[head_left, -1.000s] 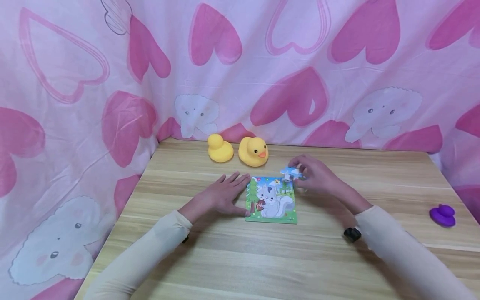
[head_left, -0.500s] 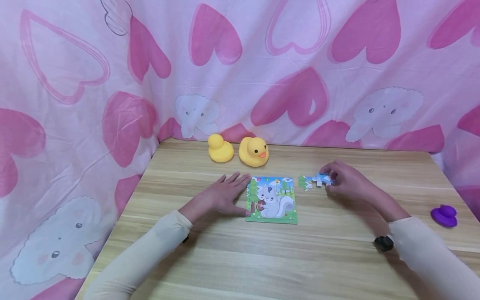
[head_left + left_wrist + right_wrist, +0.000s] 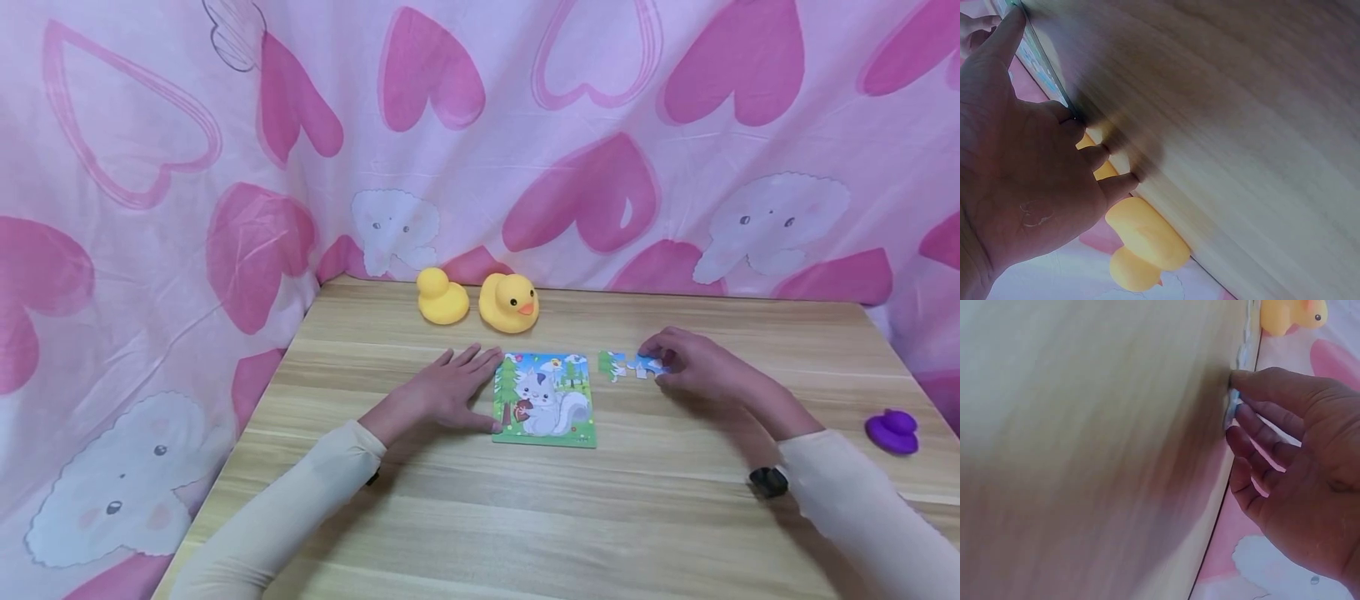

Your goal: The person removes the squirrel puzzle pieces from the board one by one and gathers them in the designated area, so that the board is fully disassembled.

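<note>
The blue piece (image 3: 645, 364) lies right of the squirrel puzzle (image 3: 545, 402), with the tree piece (image 3: 611, 365) between them. These two pieces form a short row running left to right across the tabletop (image 3: 525, 517), level with the puzzle's upper part and apart from its right edge. The right hand (image 3: 701, 367) is by far the nearer, coming in from the row's right end and pinching the blue piece between thumb and fingers. The left hand (image 3: 450, 389) is spread along the puzzle's left side, thumb and forefinger at its edge.

The head view alone shows the printed faces; whether the two pieces touch is too fine to tell. The right wrist view shows them edge-on, the thumb on the near side and fingertips beyond. The left wrist view shows the palm side, the forefinger at a puzzle corner and other fingertips down on the wood near a yellow duck (image 3: 1147, 237).
</note>
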Motion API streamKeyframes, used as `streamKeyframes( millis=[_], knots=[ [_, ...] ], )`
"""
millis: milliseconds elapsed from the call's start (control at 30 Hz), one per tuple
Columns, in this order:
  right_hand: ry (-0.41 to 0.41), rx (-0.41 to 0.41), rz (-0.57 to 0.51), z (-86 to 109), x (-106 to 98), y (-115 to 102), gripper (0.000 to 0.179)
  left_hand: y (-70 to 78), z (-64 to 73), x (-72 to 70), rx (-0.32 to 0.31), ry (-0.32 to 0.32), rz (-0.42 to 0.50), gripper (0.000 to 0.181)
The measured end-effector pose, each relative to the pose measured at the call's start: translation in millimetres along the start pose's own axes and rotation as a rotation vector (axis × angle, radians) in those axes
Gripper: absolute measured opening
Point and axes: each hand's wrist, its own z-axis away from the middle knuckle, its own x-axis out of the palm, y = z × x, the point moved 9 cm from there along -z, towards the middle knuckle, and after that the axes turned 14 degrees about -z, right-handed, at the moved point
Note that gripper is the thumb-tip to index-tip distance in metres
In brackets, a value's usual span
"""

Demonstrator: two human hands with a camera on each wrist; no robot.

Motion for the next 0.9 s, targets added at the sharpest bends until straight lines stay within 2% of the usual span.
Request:
streamKeyframes(
  millis=[200,433,667,900],
  knots=[
    [0.015,-0.041,-0.014,-3.6,11,-21,0.047,0.3,-0.4,1.7,0.004,-0.003,0.002,0.118],
    [0.003,-0.057,-0.057,-16.1,41,-49,0.051,1.3,0.5,3.2,0.006,-0.003,0.005,0.118],
    [-0.037,-0.112,-0.009,-31.9,71,-72,0.048,1.4,0.3,2.6,0.006,-0.005,0.000,0.118],
    [-0.033,-0.071,0.061,-37.7,80,-87,0.051,2.1,0.6,1.3,0.007,0.003,0.008,0.117]
  ],
)
